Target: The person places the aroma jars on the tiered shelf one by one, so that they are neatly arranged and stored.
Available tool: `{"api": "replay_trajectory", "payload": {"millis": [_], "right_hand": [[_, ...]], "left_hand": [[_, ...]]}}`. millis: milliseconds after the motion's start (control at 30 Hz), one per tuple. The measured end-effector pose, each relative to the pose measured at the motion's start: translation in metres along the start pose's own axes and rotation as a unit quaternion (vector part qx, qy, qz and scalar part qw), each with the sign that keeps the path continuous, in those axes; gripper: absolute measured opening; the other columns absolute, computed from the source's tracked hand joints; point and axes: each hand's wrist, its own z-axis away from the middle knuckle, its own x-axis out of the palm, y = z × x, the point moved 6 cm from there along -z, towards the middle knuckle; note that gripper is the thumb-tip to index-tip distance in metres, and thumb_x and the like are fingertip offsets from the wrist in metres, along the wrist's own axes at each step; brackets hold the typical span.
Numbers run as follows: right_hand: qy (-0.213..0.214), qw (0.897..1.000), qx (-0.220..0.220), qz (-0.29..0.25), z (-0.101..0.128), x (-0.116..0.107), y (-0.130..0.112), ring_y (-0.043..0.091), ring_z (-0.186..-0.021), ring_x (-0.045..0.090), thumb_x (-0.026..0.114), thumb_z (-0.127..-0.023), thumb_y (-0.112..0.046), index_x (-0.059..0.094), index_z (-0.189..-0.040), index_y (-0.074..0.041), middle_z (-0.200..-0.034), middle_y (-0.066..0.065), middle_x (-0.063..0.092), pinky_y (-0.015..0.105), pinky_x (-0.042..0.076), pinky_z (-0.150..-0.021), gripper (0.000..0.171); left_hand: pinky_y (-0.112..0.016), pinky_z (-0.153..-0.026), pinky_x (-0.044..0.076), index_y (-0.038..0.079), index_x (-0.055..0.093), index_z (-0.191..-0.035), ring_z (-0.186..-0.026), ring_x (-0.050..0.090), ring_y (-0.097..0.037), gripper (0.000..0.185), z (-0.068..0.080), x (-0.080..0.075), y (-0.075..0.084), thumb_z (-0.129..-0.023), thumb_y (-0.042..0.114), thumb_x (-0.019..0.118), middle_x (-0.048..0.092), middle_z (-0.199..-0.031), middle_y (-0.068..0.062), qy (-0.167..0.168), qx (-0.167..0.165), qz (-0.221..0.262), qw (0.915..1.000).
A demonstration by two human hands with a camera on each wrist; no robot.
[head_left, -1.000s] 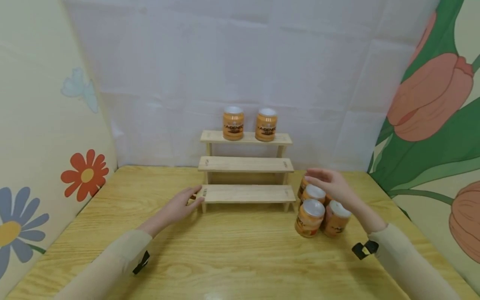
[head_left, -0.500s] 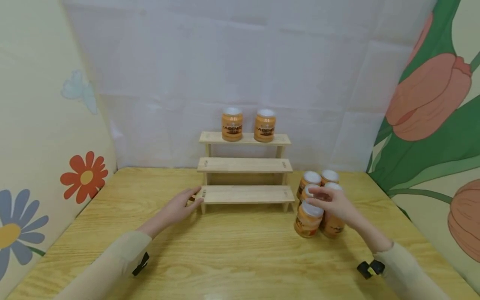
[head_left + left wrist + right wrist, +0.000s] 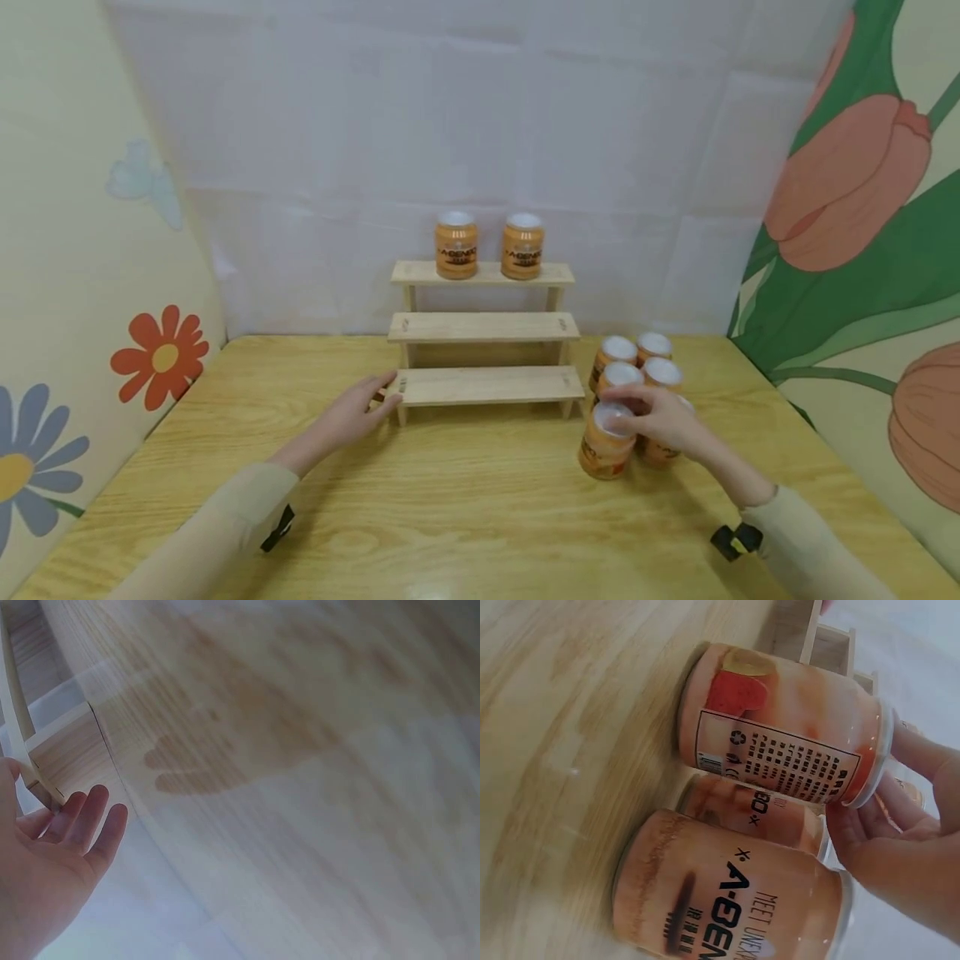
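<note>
Right hand (image 3: 663, 421) over the front jar (image 3: 604, 442), fingers curling on its lid, grip not yet clearly closed. Left hand (image 3: 352, 412) flat and relaxed, bracing the rack (image 3: 487, 385) at its lowest step. Best to close round the lid squarely and lift straight up, clear of the jars (image 3: 637, 362) crowded just beyond the fingers.

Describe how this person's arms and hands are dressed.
Both arms wear long, plain beige sleeves to the wrist. A small black strap or clip sits at each cuff, under the left sleeve and the right sleeve. The left hand and right hand are bare, without gloves.
</note>
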Motion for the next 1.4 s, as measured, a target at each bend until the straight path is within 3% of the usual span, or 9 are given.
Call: {"api": "replay_trajectory", "payload": {"millis": [100,233,467,667,833,967,1100,1267,1400], "right_hand": [[-0.011,1.000,-0.014,-0.011,0.001,0.003,-0.001,0.032,-0.119,0.054,0.064,-0.090,-0.026,0.057,-0.129,-0.005,-0.129,0.014,0.059,0.026,0.049,-0.089,0.045],[0.008,0.999,-0.040,-0.013,0.004,0.006,-0.006,0.036,-0.118,0.053,0.063,-0.091,-0.020,0.052,-0.130,0.005,-0.129,0.022,0.056,0.027,0.049,-0.091,0.048],[0.090,0.992,-0.049,0.076,0.011,0.009,-0.014,0.029,-0.097,0.059,0.078,-0.077,-0.025,0.061,-0.120,0.002,-0.115,0.022,0.056,0.035,0.052,-0.077,0.053],[0.073,0.992,-0.050,0.094,0.013,0.008,-0.013,0.023,-0.092,0.056,0.078,-0.077,-0.026,0.061,-0.121,0.000,-0.115,0.020,0.053,0.027,0.048,-0.070,0.054],[0.053,0.993,-0.063,0.081,0.015,0.008,-0.012,0.032,-0.108,0.056,0.074,-0.080,-0.027,0.058,-0.125,-0.003,-0.125,0.018,0.056,0.037,0.050,-0.083,0.054],[0.031,0.999,-0.034,-0.002,0.015,0.012,-0.005,0.036,-0.123,0.048,0.070,-0.085,-0.024,0.048,-0.135,-0.002,-0.136,0.018,0.050,0.041,0.045,-0.095,0.059],[0.036,0.995,0.045,-0.081,0.017,0.022,0.006,0.037,-0.123,0.047,0.069,-0.086,-0.024,0.032,-0.142,0.003,-0.138,0.025,0.043,0.037,0.047,-0.093,0.072],[0.085,0.988,0.107,-0.069,0.019,0.031,0.012,0.029,-0.110,0.055,0.075,-0.080,-0.031,0.034,-0.135,0.005,-0.125,0.024,0.049,0.034,0.049,-0.085,0.077],[0.094,0.991,0.078,-0.061,0.018,0.032,0.012,0.022,-0.099,0.057,0.075,-0.081,-0.029,0.044,-0.129,0.000,-0.117,0.018,0.055,0.031,0.050,-0.078,0.064]], "left_hand": [[-0.049,-0.086,0.050,-0.005,0.032,-0.143,-0.112,0.053,-0.038,0.060,0.000,-0.001,0.000,-0.100,0.034,0.045,0.045,-0.137,-0.027,0.001,0.000,0.000,1.0000],[-0.048,-0.084,0.051,-0.005,0.032,-0.143,-0.111,0.054,-0.038,0.060,0.000,0.000,-0.001,-0.100,0.034,0.045,0.045,-0.136,-0.027,0.002,0.003,-0.007,1.0000],[-0.047,-0.082,0.052,-0.006,0.033,-0.142,-0.110,0.055,-0.038,0.059,0.002,0.000,0.001,-0.100,0.033,0.046,0.045,-0.136,-0.027,0.004,0.007,-0.009,0.9999],[-0.048,-0.085,0.051,-0.005,0.033,-0.143,-0.111,0.054,-0.038,0.059,0.002,0.001,0.001,-0.100,0.034,0.045,0.044,-0.138,-0.027,0.003,0.004,-0.003,1.0000],[-0.048,-0.085,0.051,-0.005,0.033,-0.143,-0.111,0.054,-0.038,0.059,0.002,0.001,0.001,-0.100,0.034,0.045,0.044,-0.138,-0.027,0.002,0.005,-0.005,1.0000],[-0.048,-0.084,0.051,-0.006,0.033,-0.142,-0.111,0.054,-0.038,0.059,0.001,0.000,0.001,-0.100,0.033,0.045,0.044,-0.137,-0.027,0.003,0.004,-0.005,1.0000],[-0.047,-0.084,0.052,-0.006,0.033,-0.143,-0.111,0.054,-0.038,0.059,0.001,-0.001,0.001,-0.100,0.033,0.045,0.044,-0.137,-0.027,0.000,0.003,-0.008,1.0000],[-0.046,-0.082,0.052,-0.005,0.032,-0.143,-0.111,0.054,-0.037,0.059,0.002,-0.001,0.000,-0.100,0.033,0.045,0.044,-0.137,-0.027,-0.002,0.003,-0.009,1.0000],[-0.046,-0.082,0.052,-0.005,0.033,-0.143,-0.110,0.055,-0.037,0.059,0.002,0.000,0.001,-0.100,0.033,0.046,0.045,-0.136,-0.027,-0.002,0.004,-0.008,1.0000]]}}
